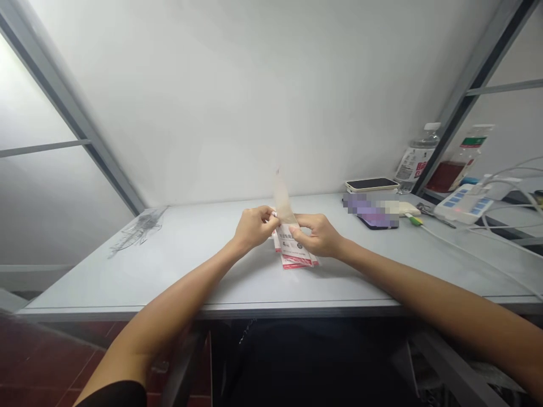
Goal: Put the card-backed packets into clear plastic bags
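Both my hands are close together over the middle of the desk (203, 282). Between them stands a clear plastic packet (292, 242) with a printed white and red card inside. Its transparent upper part rises above my fingers. My right hand (316, 233) grips the packet from the right, thumb in front. On the other side, my left hand (257, 227) is closed in a pinch at the packet's left edge, with a small white bit at its fingertips that I cannot make out. Red and white card edges show below and behind the packet, so more cards or packets may lie there.
Scribble-like dark strands (142, 226) lie at the desk's left. Toward the right are a phone (373, 185), a purple item (373, 213) partly blurred out, a white cable (462, 251) and a power strip (464, 203). Two bottles, one clear (418, 161), stand at the back right.
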A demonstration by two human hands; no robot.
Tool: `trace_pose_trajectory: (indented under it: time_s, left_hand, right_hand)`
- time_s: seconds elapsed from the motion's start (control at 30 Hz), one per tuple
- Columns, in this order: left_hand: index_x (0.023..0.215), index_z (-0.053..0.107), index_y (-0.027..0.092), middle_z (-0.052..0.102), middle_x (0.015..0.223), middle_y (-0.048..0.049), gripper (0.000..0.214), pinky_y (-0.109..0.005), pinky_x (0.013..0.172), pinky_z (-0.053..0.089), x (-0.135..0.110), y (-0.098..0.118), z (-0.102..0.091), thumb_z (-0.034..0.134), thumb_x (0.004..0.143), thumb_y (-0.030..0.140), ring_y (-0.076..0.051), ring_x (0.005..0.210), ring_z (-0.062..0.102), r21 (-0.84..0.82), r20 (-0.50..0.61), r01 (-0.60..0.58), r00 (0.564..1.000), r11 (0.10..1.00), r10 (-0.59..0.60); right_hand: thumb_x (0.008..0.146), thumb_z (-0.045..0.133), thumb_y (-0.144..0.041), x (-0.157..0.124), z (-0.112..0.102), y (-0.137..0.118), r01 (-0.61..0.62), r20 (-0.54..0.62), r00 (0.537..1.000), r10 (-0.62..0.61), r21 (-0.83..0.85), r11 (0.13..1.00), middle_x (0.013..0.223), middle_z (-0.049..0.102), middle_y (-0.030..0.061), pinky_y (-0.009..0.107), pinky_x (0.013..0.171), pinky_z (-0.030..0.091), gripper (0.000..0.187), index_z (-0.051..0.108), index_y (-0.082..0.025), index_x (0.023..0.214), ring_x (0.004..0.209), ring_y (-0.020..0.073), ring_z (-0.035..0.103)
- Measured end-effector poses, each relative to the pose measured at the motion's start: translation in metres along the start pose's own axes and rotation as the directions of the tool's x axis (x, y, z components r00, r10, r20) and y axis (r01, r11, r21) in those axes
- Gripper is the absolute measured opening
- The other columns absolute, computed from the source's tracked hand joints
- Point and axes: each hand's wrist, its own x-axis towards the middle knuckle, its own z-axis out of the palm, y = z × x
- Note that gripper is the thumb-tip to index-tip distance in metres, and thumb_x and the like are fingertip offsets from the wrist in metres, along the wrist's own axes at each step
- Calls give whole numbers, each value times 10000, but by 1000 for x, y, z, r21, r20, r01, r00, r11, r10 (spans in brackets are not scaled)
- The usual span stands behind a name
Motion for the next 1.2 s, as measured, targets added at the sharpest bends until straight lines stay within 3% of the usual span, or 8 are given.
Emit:
trace_pose_trajectory:
  time_s: [0.2, 0.33, 0.43, 0.57, 0.67, 0.83, 1.03, 1.2]
  left_hand:
    - [819, 556, 184, 671, 713, -14, 254, -219, 479, 452, 1, 5, -4, 470, 799, 423, -101, 491, 576, -70, -25, 28, 999, 997, -29]
    - [812, 488, 195, 664, 744, -9, 238, -212, 421, 403, 4, 3, -7, 442, 824, 428, -86, 430, 552, -88, -56, 92, 994, 992, -97]
    - [928, 444, 215, 653, 829, -5, 212, -209, 436, 411, 6, -1, -9, 468, 816, 394, -77, 455, 555, -108, -91, 112, 988, 988, -122]
    - [1105, 357, 247, 544, 1152, -49, 375, -210, 512, 446, 5, 1, -10, 528, 776, 308, -71, 622, 582, -79, -183, -44, 983, 996, 29]
    - [1077, 439, 223, 453, 1258, -82, 315, -198, 516, 444, 4, 4, -10, 517, 781, 293, -101, 773, 574, -38, -210, -131, 970, 991, 120]
    - [870, 592, 172, 477, 1252, -88, 222, -212, 553, 483, 7, 3, -10, 491, 803, 359, -165, 935, 549, -204, -77, -69, 996, 977, 54]
    - [737, 620, 153, 587, 1105, -65, 264, -263, 734, 489, 10, 1, -13, 560, 765, 409, -176, 966, 558, -472, 165, 16, 984, 882, 70]
    - [753, 646, 147, 607, 1038, -68, 308, -291, 784, 472, 7, 3, -8, 553, 773, 440, -174, 925, 571, -514, 244, 86, 968, 854, 49]
  right_hand:
    - [806, 458, -222, 4, -5, 2, -170, -47, 983, 179, 161, 972, 712, 641, 12, 241, 585, 440, 214, 658, -153, 834, 618, 135, 563]
    - [787, 506, -267, 5, -10, 6, -323, -87, 926, 368, 324, 889, 691, 646, 21, 253, 554, 458, 174, 631, -146, 785, 630, 158, 587]
    - [767, 563, -317, 6, -11, 8, -383, -84, 884, 461, 437, 814, 686, 650, 22, 259, 539, 473, 173, 612, -152, 781, 628, 168, 605]
    - [729, 633, -371, 7, -12, 8, -413, -14, 854, 519, 586, 697, 798, 686, 46, 302, 591, 520, 268, 609, -162, 894, 704, 202, 645]
    - [729, 639, -398, 8, -11, 7, -400, 16, 865, 501, 624, 671, 883, 691, 66, 334, 648, 536, 347, 594, -165, 982, 771, 220, 655]
    - [738, 636, -419, 9, -8, 7, -363, 45, 899, 435, 632, 684, 1011, 674, 82, 348, 741, 529, 434, 568, -166, 1084, 886, 225, 641]
    - [786, 544, -514, 8, -6, 13, -485, 84, 852, 517, 502, 716, 818, 692, 59, 281, 594, 516, 372, 630, -157, 847, 721, 194, 648]
    - [790, 515, -547, 7, -9, 15, -483, 88, 870, 485, 351, 802, 734, 680, 51, 258, 551, 489, 422, 639, -144, 763, 670, 184, 636]
